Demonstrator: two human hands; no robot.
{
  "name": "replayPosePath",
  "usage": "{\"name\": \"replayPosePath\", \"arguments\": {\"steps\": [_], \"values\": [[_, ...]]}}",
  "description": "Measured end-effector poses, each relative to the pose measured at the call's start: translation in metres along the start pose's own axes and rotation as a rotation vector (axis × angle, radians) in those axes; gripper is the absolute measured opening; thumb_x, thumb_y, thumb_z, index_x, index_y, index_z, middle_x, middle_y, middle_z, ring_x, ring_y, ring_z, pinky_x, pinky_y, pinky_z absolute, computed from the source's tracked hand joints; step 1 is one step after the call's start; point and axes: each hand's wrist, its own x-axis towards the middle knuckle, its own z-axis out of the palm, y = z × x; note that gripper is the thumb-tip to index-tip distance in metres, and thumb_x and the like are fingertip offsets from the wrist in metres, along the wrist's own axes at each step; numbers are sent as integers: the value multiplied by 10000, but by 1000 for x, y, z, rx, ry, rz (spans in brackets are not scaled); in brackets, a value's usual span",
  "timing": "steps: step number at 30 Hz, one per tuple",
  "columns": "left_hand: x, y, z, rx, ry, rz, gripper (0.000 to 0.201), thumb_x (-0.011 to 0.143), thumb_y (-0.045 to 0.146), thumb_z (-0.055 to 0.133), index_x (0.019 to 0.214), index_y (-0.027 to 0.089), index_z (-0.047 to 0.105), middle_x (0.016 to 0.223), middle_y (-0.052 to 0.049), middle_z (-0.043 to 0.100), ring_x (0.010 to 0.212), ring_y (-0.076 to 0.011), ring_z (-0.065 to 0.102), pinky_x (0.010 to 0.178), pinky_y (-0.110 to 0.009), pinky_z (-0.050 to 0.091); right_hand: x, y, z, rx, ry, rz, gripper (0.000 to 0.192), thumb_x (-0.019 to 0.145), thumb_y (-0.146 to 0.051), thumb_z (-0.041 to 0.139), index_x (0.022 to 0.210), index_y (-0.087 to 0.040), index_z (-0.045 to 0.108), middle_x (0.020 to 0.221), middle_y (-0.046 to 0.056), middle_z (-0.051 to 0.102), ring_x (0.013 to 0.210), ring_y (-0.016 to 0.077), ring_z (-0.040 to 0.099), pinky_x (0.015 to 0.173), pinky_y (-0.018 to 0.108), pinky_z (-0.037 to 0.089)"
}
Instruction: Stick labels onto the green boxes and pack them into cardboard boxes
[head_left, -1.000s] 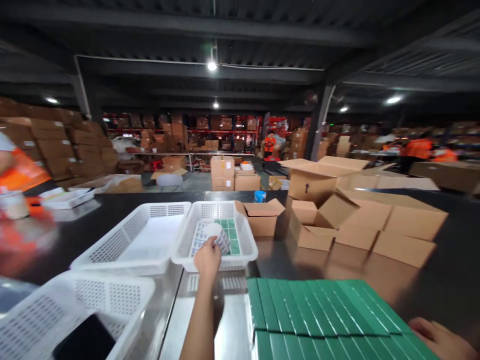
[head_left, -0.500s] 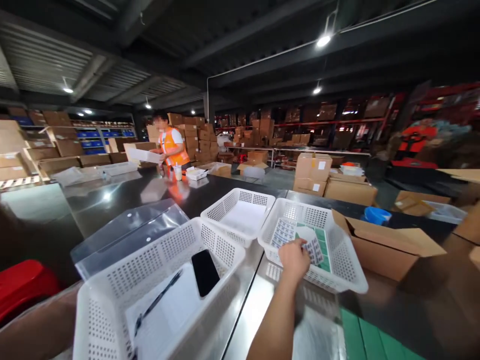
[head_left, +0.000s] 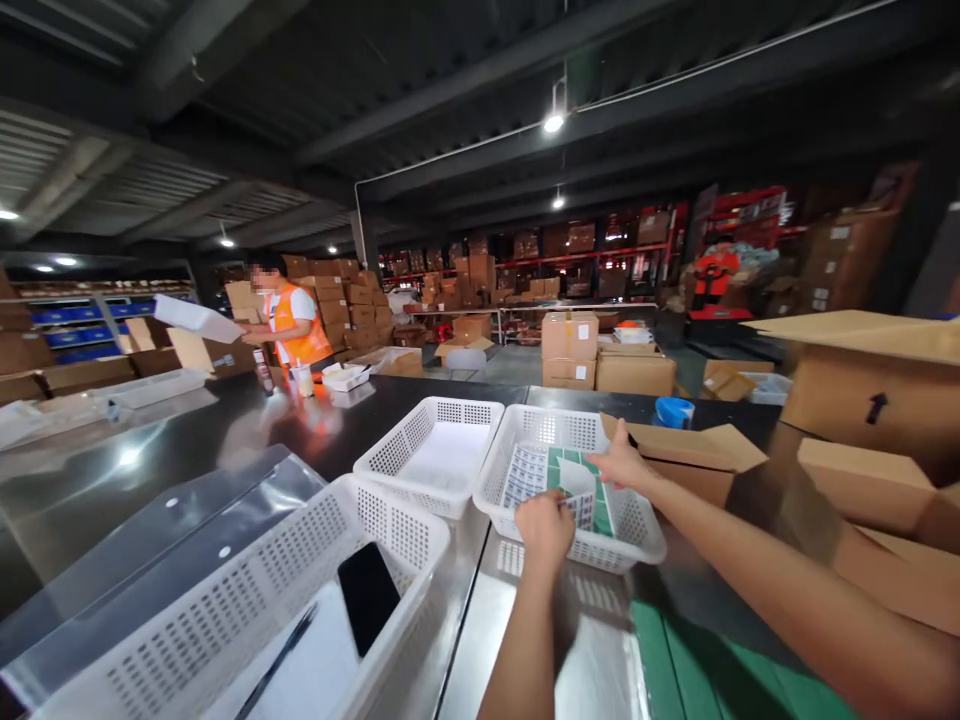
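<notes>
Warehouse hall under a dark ceiling

Black beams (head_left: 465, 70) and corrugated panels run overhead, lit by small round lamps (head_left: 553, 123). Red racks (head_left: 600, 245) at the back hold brown cartons, and blue shelving (head_left: 82, 315) lines the far left. More cartons (head_left: 570, 335) are stacked on the grey floor (head_left: 517, 365) by a far table. A long, dark, glossy worktop (head_left: 187, 440) mirrors the lamps; a person in an orange vest (head_left: 296, 325) stands at its far side.
</notes>
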Motion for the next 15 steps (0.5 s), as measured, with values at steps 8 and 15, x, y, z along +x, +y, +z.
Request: {"name": "replayPosePath", "arguments": {"steps": [8,15], "values": [[-1,2,0,50,-12,-18,288,919,219,514,1092,239,744,1043,-103,769,1029,-274,701,877,-348,469,12,30,-24,49,-106,32,904,942,-282,585,1591,-46,2,879,138,719,674,210,691,585,266,504],[-4,8,-5,64,-98,22,251,980,331,559,1167,203,666,1171,-104,687,1077,-241,650,958,-439,508,-5,49,-25,-71,30,4,552,970,-301,589,1465,-110,439,1063,165,687,965,236,683,858,356,520]]}}
